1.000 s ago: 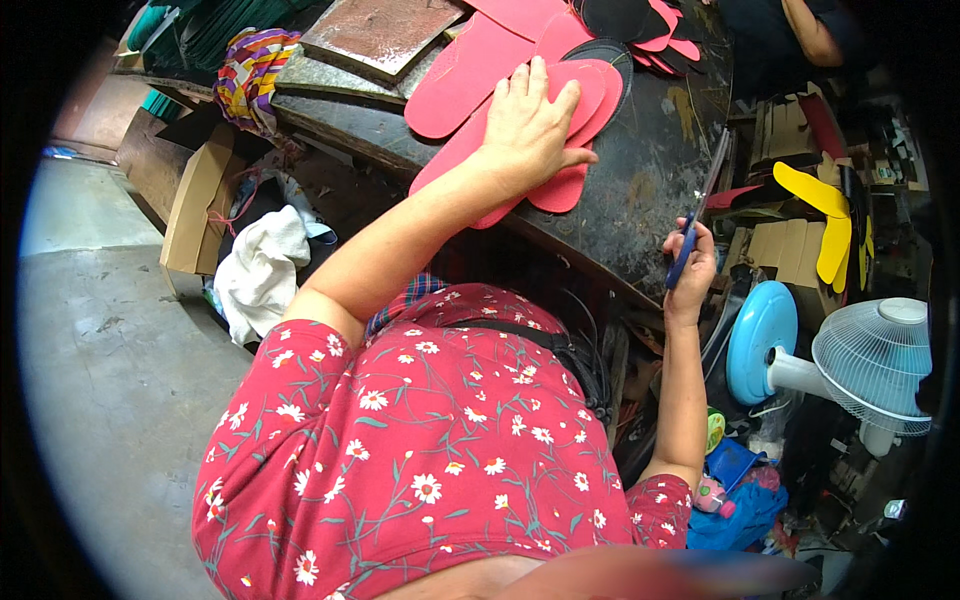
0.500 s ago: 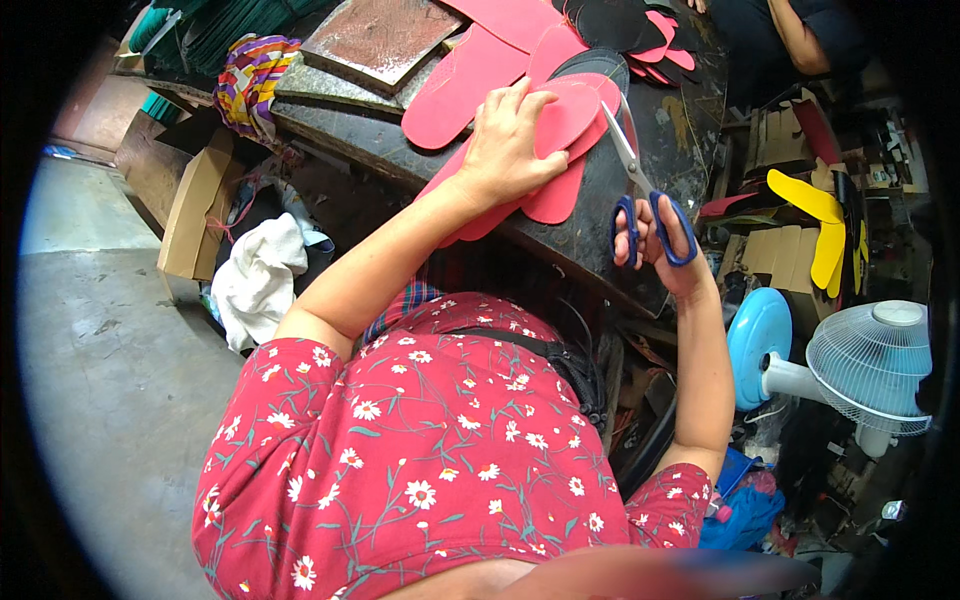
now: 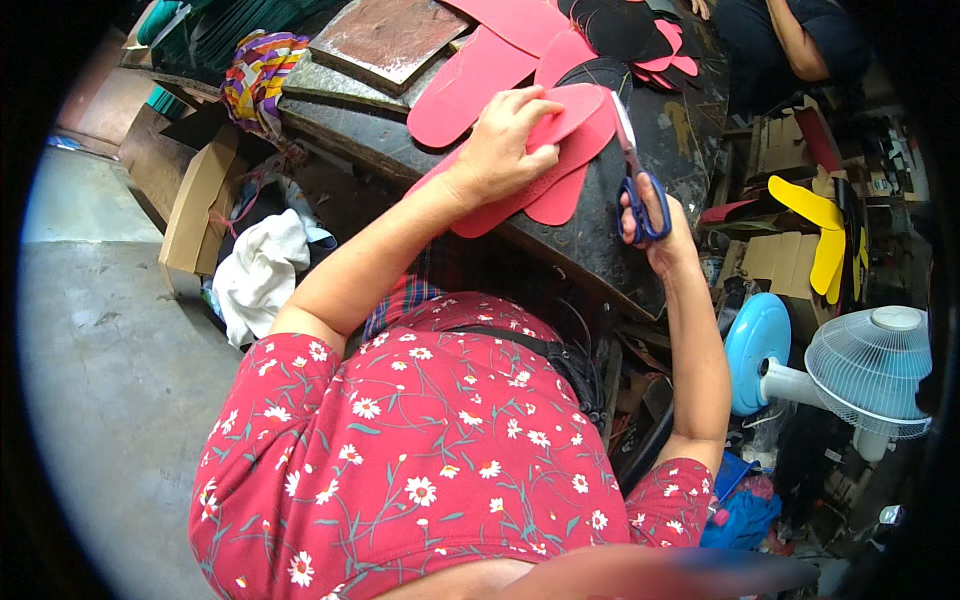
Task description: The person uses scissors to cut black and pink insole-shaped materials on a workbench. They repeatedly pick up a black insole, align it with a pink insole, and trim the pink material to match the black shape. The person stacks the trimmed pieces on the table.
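Note:
My left hand (image 3: 510, 145) is closed on a pink insole (image 3: 578, 108), fingers curled on top and thumb along its near side. Under it lie more pink insoles (image 3: 560, 190), overlapping at the edge of the dark table. In my right hand (image 3: 662, 232) is a pair of scissors (image 3: 630, 160) with dark blue handles, fingers through the loops. The blades look nearly together and point away from me, right beside the rounded end of the held insole. Whether they touch it I cannot tell.
A reddish-brown slab (image 3: 388, 45) lies on the table (image 3: 650, 240), with black round-ended pieces (image 3: 612, 25) at the far side. To the right stand a white fan (image 3: 868, 360) and yellow sole-shaped pieces (image 3: 808, 203). Left are an open carton (image 3: 198, 215) and white cloth (image 3: 262, 275). Another person's arm (image 3: 798, 40) shows far right.
The scissor blades have come from apart to nearly together, and the handles have drawn in. My right hand has shifted slightly away from me. My left hand keeps hold of the insole.

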A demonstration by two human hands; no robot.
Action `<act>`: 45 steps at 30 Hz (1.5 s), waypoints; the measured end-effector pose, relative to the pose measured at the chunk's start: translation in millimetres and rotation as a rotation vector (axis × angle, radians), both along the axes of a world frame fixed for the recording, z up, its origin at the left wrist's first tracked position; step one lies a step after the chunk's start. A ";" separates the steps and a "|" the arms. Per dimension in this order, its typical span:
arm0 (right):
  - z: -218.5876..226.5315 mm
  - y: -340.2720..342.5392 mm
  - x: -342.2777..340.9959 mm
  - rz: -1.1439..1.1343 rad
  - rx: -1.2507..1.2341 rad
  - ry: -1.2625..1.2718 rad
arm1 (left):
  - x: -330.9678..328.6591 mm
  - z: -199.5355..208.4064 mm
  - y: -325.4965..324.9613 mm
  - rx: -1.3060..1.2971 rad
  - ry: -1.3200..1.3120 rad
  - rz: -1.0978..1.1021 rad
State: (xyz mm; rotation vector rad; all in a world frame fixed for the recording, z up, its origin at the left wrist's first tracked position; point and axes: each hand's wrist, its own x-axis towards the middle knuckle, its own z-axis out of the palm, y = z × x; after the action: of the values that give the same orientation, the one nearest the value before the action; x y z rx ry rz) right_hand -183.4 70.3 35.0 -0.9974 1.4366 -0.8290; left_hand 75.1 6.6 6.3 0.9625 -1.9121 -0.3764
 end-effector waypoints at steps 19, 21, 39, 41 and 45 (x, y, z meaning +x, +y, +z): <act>34.7 48.0 42.3 -0.323 -0.498 -0.218 | -12.6 56.8 86.5 -0.089 -0.325 -0.174; 34.6 51.8 33.3 -0.202 -0.546 0.012 | -8.7 53.1 84.1 -0.047 -0.386 -0.131; 47.0 107.6 -4.7 0.389 -0.751 1.369 | 56.9 49.7 91.4 0.063 -0.342 -0.131; 46.8 107.7 -4.6 0.383 -0.725 1.360 | 55.9 50.7 91.2 0.044 -0.346 -0.123; 49.8 106.6 -5.6 0.342 -0.540 1.231 | 55.7 50.9 90.6 0.064 -0.294 -0.111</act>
State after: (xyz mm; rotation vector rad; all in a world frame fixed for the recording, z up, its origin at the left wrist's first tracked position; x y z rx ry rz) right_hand -188.9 176.9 84.9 -2.3419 1.9531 -0.2850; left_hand 130.8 97.2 57.2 0.9995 -2.2383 -0.3787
